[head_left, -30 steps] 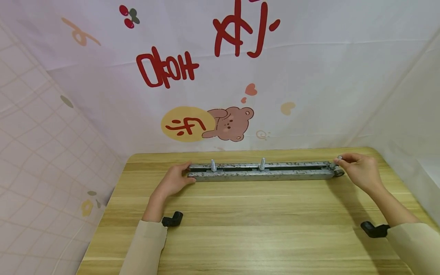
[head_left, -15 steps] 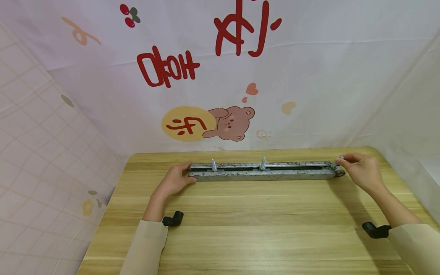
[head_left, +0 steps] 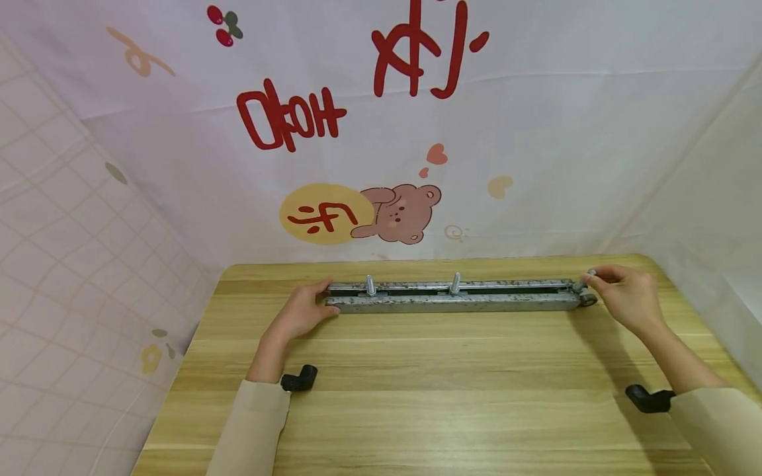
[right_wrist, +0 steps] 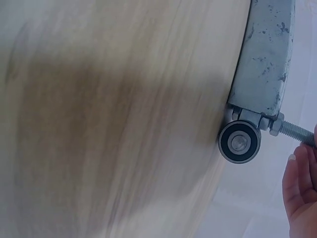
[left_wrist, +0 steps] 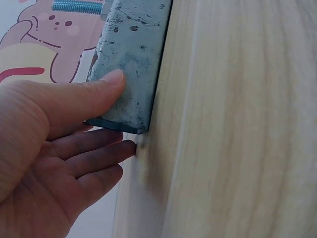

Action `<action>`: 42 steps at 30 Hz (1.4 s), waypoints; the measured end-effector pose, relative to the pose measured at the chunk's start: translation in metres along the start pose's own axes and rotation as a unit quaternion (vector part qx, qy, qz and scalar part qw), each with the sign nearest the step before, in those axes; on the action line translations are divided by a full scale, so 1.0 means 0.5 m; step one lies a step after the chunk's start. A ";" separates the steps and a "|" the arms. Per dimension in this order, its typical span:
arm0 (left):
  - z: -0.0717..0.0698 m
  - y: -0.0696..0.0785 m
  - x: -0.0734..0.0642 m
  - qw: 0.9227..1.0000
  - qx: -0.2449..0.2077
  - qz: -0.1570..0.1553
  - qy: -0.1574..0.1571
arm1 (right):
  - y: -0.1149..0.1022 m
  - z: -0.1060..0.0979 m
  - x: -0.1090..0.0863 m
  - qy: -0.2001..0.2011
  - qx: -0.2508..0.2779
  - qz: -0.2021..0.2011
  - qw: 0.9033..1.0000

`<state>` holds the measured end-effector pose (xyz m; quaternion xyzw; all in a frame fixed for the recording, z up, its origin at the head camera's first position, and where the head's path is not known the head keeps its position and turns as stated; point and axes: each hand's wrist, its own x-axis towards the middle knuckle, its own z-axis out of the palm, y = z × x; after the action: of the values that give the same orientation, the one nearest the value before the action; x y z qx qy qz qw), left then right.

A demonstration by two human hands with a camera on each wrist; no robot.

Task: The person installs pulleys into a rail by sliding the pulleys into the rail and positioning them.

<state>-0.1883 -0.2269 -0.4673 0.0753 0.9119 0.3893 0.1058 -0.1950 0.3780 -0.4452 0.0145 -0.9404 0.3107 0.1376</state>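
Note:
A long grey metal channel (head_left: 464, 305) with a slot along its top lies across the far part of the table. My left hand (head_left: 300, 309) grips its left end, the thumb on the near face and fingers around the far side and end. Two threaded bolts stand up from the slot, a left bolt (head_left: 370, 285) and a middle bolt (head_left: 456, 283). At the right end my right hand (head_left: 630, 297) pinches the tip of a third bolt (right_wrist: 295, 132), which has a nut at its base. A roller bearing (right_wrist: 239, 142) sticks out past the channel's end there.
The wooden table (head_left: 452, 396) extends toward me from the channel. Behind its back edge rises a white printed backdrop (head_left: 536, 132) with a bear drawing. Black angled wrist pieces, a left piece (head_left: 300, 379) and a right piece (head_left: 649, 398), jut from the sleeves.

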 end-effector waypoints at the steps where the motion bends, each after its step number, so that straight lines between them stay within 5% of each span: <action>1: 0.000 0.000 0.000 1.000 -0.001 -0.001 0.000 | 0.001 -0.001 0.000 0.002 -0.001 -0.004 1.000; 42: -0.002 0.003 0.000 1.000 0.001 -0.002 0.001 | -0.012 0.013 -0.003 0.003 0.028 -0.003 1.000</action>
<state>-0.1883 -0.2264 -0.4656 0.0732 0.9124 0.3887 0.1056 -0.1947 0.3692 -0.4473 0.0204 -0.9310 0.3361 0.1410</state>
